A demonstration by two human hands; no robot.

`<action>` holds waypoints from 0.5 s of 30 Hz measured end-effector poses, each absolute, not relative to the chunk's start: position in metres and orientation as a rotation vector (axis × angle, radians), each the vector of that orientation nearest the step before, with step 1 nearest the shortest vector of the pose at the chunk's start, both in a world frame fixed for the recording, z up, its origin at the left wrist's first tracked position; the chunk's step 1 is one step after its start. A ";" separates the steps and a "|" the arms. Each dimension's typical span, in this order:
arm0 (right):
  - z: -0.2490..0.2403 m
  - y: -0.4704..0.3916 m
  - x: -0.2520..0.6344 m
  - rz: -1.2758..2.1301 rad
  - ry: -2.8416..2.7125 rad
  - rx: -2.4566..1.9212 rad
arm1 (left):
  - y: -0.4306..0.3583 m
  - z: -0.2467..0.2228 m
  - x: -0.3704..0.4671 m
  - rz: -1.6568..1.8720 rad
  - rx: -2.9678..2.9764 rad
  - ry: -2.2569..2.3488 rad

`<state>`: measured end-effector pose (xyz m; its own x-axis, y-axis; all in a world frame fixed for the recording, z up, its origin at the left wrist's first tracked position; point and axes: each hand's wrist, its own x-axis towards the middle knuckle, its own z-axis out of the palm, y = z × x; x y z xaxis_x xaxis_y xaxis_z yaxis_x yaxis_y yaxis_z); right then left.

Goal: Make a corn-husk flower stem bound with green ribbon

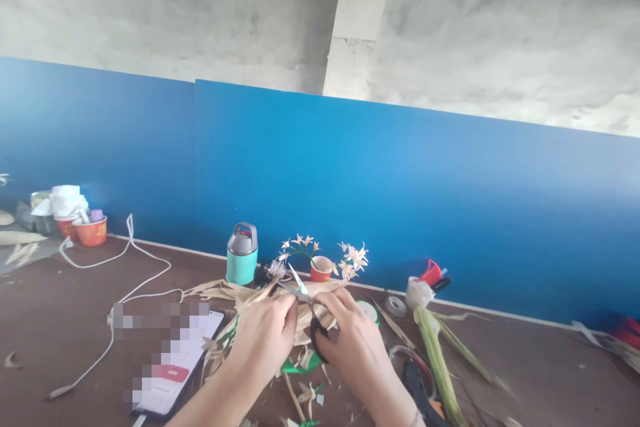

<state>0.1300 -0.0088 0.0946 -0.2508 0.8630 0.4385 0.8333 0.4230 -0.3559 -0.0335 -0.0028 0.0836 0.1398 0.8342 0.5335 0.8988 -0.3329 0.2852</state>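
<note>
My right hand grips a pair of scissors with black handles. The blades are spread apart and point up and to the left. Close beside it, my left hand is closed, with a pale strip of dried corn husk at its fingertips; the fingers themselves are partly hidden. More dried husks lie behind and between the hands. Beyond them, small pale flowers on green stems stand in an orange paper cup, with a flower cluster to its right.
A phone lies left of my hands, beside a white cable. At the back stands a teal flask. Rightward are a tape roll and a bundle of green stalks. A blue partition borders the brown table.
</note>
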 end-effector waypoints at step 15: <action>0.099 -0.009 0.131 0.213 -2.135 -1.334 | -0.003 0.084 -0.035 -0.826 -2.272 -1.771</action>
<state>0.1313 -0.0087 0.0993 -0.3104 0.8592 0.4067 0.7620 0.4807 -0.4339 -0.0349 -0.0032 0.0840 0.1540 0.8516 0.5010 0.9312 -0.2946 0.2145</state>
